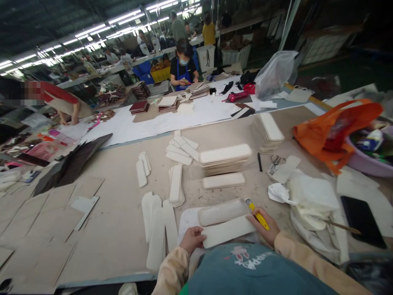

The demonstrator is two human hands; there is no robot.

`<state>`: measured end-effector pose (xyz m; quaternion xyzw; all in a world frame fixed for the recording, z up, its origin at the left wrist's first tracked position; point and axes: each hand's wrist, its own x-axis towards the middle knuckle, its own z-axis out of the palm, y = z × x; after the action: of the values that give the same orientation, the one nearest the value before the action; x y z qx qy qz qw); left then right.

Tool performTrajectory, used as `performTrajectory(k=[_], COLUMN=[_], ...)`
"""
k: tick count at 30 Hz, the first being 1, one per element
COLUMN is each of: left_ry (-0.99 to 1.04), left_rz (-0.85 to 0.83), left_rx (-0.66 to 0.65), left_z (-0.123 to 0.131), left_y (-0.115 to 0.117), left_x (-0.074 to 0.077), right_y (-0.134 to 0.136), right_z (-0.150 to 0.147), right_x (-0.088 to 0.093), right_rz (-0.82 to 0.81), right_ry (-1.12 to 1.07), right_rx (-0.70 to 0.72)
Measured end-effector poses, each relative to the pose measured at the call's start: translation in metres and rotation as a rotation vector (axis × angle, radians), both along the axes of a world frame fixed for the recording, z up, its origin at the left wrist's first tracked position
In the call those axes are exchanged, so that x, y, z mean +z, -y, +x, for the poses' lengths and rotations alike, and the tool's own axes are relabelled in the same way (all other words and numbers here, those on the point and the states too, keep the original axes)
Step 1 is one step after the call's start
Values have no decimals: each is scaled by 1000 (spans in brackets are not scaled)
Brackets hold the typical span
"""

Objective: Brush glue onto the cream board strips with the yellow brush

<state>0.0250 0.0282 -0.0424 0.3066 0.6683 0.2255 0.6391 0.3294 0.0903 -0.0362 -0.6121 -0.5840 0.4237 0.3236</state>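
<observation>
Extending beyond the left hand (190,240) and right hand (270,230), a brown-covered worktable (110,229) bears white strips in several groups. Ahead of the hands, a tall stack (225,157) of round-cornered strips appears done. Loose long strips (156,233), left of the left hand, may remain; their status is uncertain. Between the hands, one white strip (227,232), judged mid-work, is pinched at its left end by the left hand; the right hand, fingertips at its right end, grips a yellow cutter (261,219).
</observation>
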Motion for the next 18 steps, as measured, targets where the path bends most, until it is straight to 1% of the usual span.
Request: performTrajectory(k=[2,3,7,9,12,18], left_ry=[-64,-107,-306,-420,-548,-648], left_rz=[58,79,130,151,169,137], left_rx=[98,122,155,150,115,36], left_z=[-3,-3,-1,1,3,7], left_y=[-6,-11,-36,-45,-52,-55], left_x=[-7,-10,-21,-25,-28,-28], right_y=[-7,-11,-30,-39,-49,-58], right_z=[-4,-7,-12,-13,-14,-19], right_x=[-5,-8,-17,-21,-27,-37], right_rz=[28,38,53,68,91,99], right_ry=[15,24,111,154,196,250], right_rx=[-8,-10,-37,-56,-52,-53])
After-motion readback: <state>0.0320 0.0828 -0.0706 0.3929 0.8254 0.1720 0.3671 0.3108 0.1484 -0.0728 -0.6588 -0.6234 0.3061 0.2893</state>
